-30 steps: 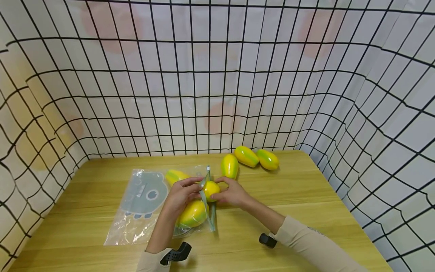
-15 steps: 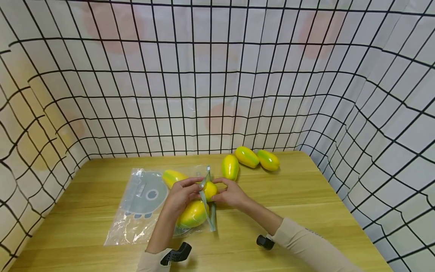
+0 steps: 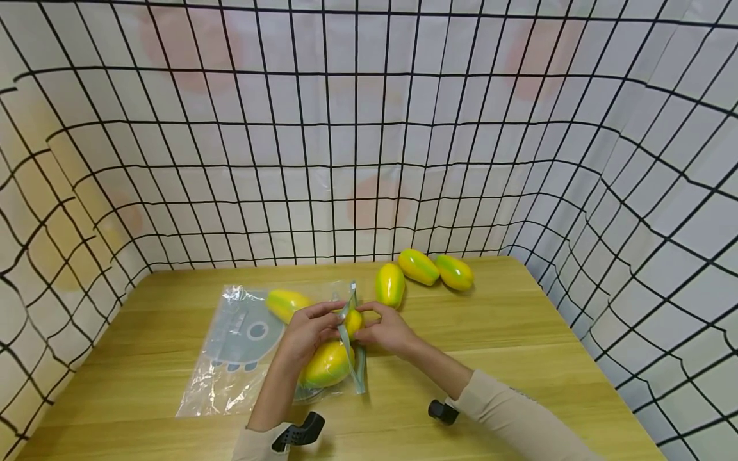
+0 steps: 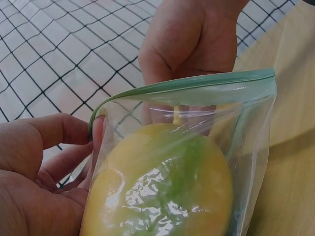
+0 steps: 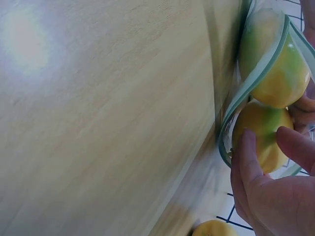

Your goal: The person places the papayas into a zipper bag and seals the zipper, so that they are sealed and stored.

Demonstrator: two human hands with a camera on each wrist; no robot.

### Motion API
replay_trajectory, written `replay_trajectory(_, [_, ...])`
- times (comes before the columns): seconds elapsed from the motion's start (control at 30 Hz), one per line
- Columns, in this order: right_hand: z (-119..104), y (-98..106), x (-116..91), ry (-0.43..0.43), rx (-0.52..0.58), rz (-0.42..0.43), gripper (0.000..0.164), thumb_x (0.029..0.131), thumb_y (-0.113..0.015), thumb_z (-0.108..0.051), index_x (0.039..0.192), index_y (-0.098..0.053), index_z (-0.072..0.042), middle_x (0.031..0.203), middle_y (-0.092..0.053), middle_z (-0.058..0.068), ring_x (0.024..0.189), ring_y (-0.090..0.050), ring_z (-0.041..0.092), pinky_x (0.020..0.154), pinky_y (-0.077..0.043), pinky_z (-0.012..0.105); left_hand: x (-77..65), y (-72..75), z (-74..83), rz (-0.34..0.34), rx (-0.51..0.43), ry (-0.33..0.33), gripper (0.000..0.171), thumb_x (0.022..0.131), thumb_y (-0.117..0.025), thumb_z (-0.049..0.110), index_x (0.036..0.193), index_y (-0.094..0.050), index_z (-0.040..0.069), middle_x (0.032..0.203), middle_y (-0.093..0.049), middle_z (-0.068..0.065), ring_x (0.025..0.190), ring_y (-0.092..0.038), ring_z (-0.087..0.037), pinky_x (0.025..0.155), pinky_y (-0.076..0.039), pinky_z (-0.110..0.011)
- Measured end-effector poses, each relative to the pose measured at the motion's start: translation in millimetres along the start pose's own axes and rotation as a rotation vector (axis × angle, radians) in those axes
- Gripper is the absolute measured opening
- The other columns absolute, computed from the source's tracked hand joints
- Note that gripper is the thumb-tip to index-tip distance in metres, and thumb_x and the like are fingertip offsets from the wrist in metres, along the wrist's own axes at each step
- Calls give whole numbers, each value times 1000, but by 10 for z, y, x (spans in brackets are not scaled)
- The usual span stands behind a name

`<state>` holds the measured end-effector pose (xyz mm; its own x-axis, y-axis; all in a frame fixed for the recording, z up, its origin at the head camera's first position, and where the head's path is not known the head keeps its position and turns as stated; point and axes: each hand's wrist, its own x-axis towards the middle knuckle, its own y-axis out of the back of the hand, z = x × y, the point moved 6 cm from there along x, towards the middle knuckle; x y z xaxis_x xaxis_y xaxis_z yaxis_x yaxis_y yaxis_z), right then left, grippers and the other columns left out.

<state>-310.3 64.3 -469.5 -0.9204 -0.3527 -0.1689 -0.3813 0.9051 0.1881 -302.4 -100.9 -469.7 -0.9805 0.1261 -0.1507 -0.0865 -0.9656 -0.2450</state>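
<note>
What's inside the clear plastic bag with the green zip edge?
Two glossy yellow-green oval fruits, and a third at the bag's mouth; the left hand covers part of the interior.

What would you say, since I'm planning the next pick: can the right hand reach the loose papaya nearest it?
Probably yes: the loose papaya lies just beyond the right hand, with nothing visible between. But that hand holds another papaya at the mouth of the zip bag, so it likely must release first.
</note>
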Motion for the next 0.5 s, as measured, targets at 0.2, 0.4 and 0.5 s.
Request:
replay_trajectory(0.2, [18, -34, 32, 7, 14, 6, 57, 89, -72, -2, 140, -49, 4, 107, -74, 25, 100, -74, 32, 88, -61, 41, 9, 5, -9, 1, -3, 0, 35, 92, -64, -4, 127, -66, -7, 109, -70, -12, 67, -63, -11, 66, -59, -20])
replay_trajectory(0.4, [7, -39, 27, 2, 45, 12, 47, 90, -70, -1, 131, -49, 6, 102, -75, 25, 100, -74, 34, 90, -60, 43, 13, 8, -10, 1, 0, -6, 36, 92, -63, -5, 127, -66, -7, 115, -68, -16, 67, -63, -11, 66, -59, -20])
replay_trajectory(0.5, [11, -34, 27, 0, 44, 20, 45, 90, -71, -2, 129, -50, 5, 102, -75, 25, 98, -75, 34, 87, -61, 45, 11, 12, -10, 4, 1, -8, 36, 92, -63, -5, 127, -66, -7, 114, -68, -16, 67, -63, -11, 66, -59, -20])
